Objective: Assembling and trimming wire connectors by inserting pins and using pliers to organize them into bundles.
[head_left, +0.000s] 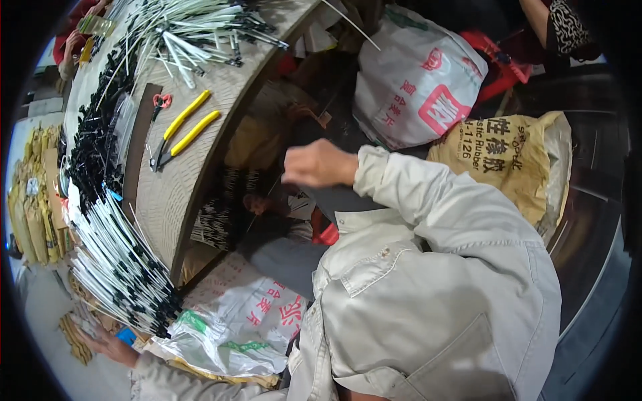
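My right hand (315, 164) is raised over my lap, right of the table edge, with its fingers curled closed. What it holds, if anything, is hidden. My left hand (110, 342) reaches out at the lower left with its fingers stretched, slightly blurred. It is nearest to a thick bundle of thin white rods with black ends (124, 264), which hangs over the table's near end. A second heap of thin white rods (194, 33) lies at the far end of the table. Yellow-handled pliers (187, 127) lie open on the tabletop, beside small red-handled cutters (159, 103).
Black parts (93, 144) are piled along the left of the patterned table (167, 207). A white sack (414, 80) and a brown sack (515, 160) stand to the right. Another white sack (234, 321) lies below the table. Other people's arms (538, 20) show at the top corners.
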Demonstrator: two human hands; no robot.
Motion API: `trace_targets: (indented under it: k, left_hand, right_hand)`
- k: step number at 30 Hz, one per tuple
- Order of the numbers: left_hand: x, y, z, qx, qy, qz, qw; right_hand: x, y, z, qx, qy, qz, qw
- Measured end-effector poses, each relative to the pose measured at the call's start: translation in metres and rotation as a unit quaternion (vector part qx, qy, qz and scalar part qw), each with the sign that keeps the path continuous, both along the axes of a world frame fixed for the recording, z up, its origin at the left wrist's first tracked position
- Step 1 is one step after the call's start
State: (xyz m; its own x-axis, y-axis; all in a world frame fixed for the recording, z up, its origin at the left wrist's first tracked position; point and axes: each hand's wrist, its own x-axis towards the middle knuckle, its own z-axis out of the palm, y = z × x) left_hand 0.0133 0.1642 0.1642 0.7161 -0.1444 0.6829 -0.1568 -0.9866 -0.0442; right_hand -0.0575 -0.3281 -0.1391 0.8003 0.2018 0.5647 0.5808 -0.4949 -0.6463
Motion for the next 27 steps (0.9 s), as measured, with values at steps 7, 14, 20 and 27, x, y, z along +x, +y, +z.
trace_targets:
  k: [7, 14, 20, 27]
  left_hand:
    - [-0.085, 0.022, -0.079, -0.24, 0.168, 0.108, 0.95]
    - [-0.096, 0.018, -0.118, -0.12, 0.018, 0.196, 0.973]
    - [-0.064, -0.06, -0.109, -0.258, 0.078, 0.197, 0.943]
    - [-0.095, -0.061, -0.094, -0.242, -0.126, 0.02, 0.962]
  right_hand:
    - [0.096, -0.041, -0.112, 0.318, 0.268, -0.171, 0.893]
    - [0.208, -0.043, -0.244, 0.349, 0.285, -0.07, 0.89]
    - [0.258, -0.105, -0.304, 0.388, 0.381, 0.026, 0.839]
    - [0.159, -0.16, -0.356, 0.377, 0.477, -0.001, 0.794]
